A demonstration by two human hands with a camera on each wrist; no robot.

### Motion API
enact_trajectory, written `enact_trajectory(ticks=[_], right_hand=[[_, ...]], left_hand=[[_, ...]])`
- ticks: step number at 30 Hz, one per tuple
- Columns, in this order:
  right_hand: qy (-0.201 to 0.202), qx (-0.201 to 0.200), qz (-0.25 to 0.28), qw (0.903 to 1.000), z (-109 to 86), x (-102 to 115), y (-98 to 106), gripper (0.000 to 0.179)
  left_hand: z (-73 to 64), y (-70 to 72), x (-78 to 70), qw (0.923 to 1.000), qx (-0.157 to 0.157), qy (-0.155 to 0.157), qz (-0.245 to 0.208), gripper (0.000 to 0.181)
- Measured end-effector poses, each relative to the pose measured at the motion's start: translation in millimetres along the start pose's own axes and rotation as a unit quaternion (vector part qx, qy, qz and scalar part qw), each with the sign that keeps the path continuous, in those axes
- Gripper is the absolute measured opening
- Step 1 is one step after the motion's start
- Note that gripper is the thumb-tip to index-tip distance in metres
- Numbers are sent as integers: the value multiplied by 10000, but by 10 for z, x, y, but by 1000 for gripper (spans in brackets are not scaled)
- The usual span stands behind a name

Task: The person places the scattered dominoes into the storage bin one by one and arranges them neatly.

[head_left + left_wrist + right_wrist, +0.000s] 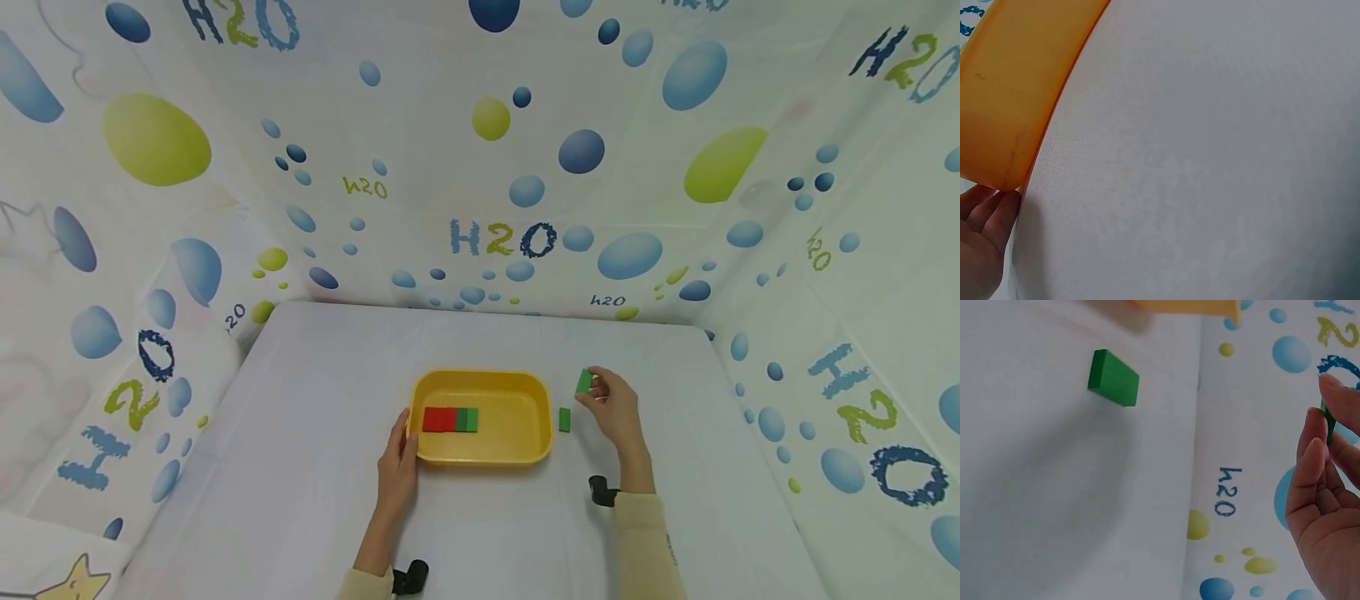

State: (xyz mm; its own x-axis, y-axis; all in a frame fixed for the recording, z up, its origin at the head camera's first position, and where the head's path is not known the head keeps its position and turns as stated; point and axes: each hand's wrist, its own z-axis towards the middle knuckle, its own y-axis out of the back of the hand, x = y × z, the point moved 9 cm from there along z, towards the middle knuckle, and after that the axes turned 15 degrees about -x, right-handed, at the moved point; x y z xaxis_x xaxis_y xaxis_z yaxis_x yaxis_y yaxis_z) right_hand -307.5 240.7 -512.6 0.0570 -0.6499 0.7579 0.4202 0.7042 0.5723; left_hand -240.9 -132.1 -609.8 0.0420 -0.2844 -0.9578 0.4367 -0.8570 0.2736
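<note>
My left hand [397, 467] holds the yellow tray [480, 460] at its left side, thumb by the rim. In the left wrist view, the fingers [1002, 215] touch the tray's outer wall [1022, 81] at a corner. To the right of the tray, my right hand [617, 408] pinches a small green block [584, 382] above the table between thumb and fingertips; the right wrist view shows only a narrow edge of this block [1330, 425]. Another green block [564, 420] lies on the table between the tray and that hand.
Inside the tray, red blocks [439, 419] and green blocks [467, 420] sit side by side in a row toward the left. A white cloth covers the table [300, 483]. Behind it hangs a patterned curtain [420, 150], with more at both sides.
</note>
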Motion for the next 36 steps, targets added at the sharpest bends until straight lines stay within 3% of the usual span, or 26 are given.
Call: enact_trajectory(ticks=[6,15,22,36], right_hand=[[91,-45,152,9998,-8,137,-49,48],[-139,175,222,9995,-62,226,-225,49],[-71,301,421,9986,-104,369,-376,50],[251,958,768,9921,-272,624,-915,47]], left_hand=[[4,-2,8,10000,-3,6,1,48],[7,-15,16,10000,-71,-23,36,48],[0,-8,9,10000,4,24,40,48],[2,-9,9,10000,-24,40,37,48]])
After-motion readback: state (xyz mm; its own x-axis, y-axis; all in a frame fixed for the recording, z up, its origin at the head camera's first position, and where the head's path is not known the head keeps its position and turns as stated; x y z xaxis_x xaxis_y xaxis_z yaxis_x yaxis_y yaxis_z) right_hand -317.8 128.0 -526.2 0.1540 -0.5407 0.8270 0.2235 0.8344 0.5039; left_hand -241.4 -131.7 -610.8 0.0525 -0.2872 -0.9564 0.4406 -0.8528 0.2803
